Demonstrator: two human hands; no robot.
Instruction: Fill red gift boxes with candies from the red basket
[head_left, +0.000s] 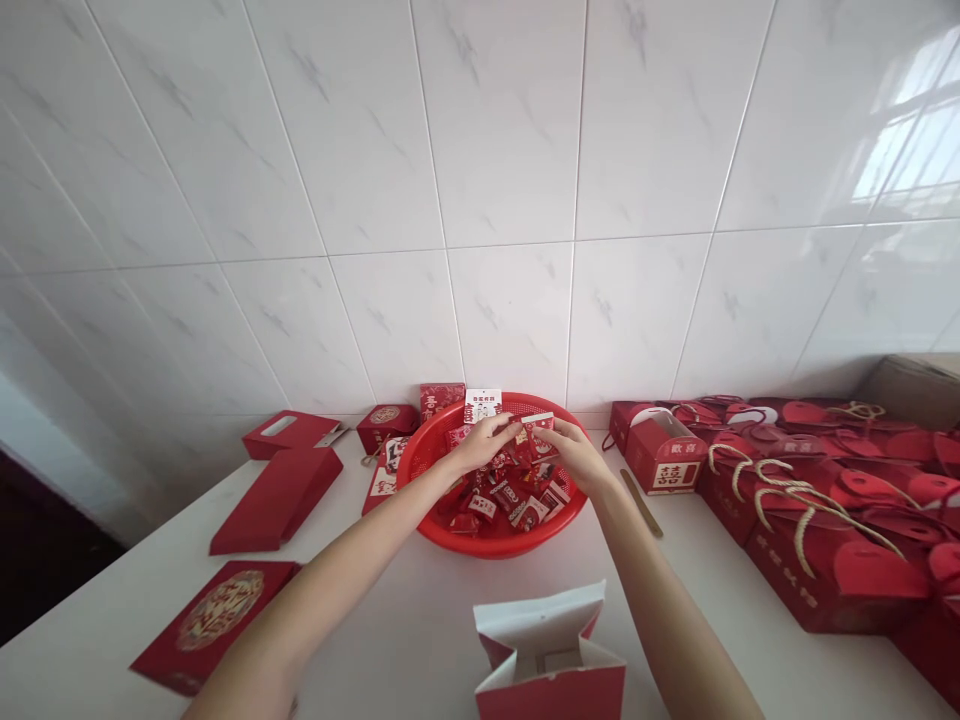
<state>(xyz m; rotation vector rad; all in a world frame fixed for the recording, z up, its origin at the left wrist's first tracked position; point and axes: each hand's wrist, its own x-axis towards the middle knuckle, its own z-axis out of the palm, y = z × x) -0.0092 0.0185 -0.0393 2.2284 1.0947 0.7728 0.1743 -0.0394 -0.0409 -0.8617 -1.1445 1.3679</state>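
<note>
A red plastic basket [491,545] full of small wrapped candies [481,508] stands on the white table near the wall. My right hand [576,455] pinches a small red and white packet [538,436] above the candies. Close beside it, my left hand [486,445] reaches over the basket with its fingers bent together; what lies in them, if anything, is too small to make out. In front of the basket an opened red paper box [551,690] with a white inside stands upright between my forearms.
At the left lie a flat red box with a gold emblem [221,610] and a plain red box [281,500]. Rows of red gift boxes with cord handles [817,560] fill the right side. A narrow brown strip [641,503] lies right of the basket. Tiled wall [510,300] rises behind.
</note>
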